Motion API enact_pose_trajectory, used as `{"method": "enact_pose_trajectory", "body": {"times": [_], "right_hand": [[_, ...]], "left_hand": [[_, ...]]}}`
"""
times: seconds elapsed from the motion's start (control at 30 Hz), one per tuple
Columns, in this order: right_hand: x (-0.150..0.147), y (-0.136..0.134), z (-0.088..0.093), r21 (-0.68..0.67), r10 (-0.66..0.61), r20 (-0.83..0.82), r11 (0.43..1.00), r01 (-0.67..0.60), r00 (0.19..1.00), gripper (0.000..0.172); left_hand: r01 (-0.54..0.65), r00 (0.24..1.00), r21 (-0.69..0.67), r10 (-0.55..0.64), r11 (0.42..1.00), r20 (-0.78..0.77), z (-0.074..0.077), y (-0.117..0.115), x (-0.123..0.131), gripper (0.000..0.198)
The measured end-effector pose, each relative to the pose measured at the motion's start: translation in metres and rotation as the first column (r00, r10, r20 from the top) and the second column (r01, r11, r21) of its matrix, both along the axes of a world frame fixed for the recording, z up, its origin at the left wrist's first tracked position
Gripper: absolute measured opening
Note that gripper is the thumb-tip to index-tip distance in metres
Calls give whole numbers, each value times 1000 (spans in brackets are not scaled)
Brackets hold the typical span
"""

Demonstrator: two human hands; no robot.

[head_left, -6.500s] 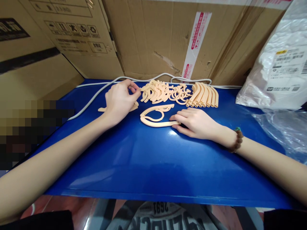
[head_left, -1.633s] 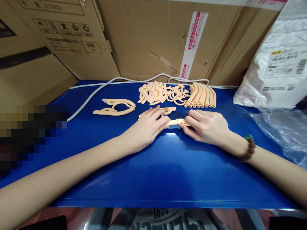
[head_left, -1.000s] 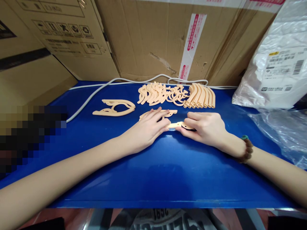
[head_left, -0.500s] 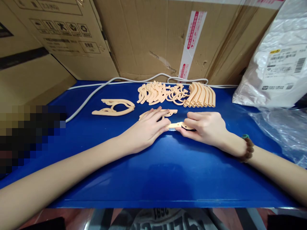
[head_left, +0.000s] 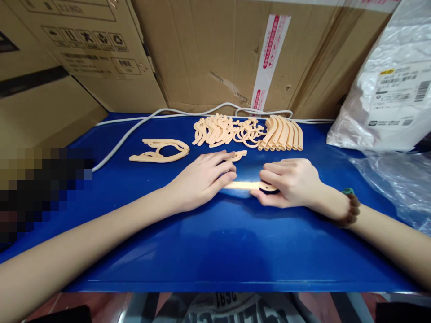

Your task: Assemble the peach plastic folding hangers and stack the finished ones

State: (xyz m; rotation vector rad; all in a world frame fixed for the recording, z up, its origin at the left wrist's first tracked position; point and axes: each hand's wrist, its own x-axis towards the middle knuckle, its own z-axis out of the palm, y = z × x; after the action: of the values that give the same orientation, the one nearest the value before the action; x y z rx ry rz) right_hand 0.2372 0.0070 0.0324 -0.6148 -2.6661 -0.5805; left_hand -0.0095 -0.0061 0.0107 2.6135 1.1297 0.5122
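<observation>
In the head view, the cream plastic hanger (head_left: pixel 243 185) lies across the middle of the blue table (head_left: pixel 232 251), between both hands; its near arm is straight-looking, with a rounded, holed piece at the right end. The left hand (head_left: pixel 204 181) spreads loosely bent fingers over its left part; the right hand (head_left: pixel 291 183) pinches the right end, fingers curled. Tabletop stretches toward the near edge. Loose cream parts (head_left: pixel 217 131) and cardboard boxes (head_left: pixel 208 58) bound the far side.

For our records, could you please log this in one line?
left hand: on beige frame; right hand: gripping its end; loose parts: behind
</observation>
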Motion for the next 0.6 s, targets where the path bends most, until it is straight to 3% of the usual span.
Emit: {"method": "enact_pose_trajectory", "body": {"times": [0.2, 0.37, 0.6], "right_hand": [[1, 0, 2, -133, 163, 18, 978, -159, 987, 42], [-4, -1, -1, -347, 177, 2, 923, -165, 984, 60], [-7, -6, -3, -468, 190, -3, 867, -169, 982, 59]], "left_hand": [[-70, 992, -13, 71, 997, 101, 0, 8, -5, 25], [-109, 962, -13, 109, 994, 250, -1, 12, -6, 30], [-140, 959, 43, 124, 989, 255, -6, 12, -5, 28]]}}
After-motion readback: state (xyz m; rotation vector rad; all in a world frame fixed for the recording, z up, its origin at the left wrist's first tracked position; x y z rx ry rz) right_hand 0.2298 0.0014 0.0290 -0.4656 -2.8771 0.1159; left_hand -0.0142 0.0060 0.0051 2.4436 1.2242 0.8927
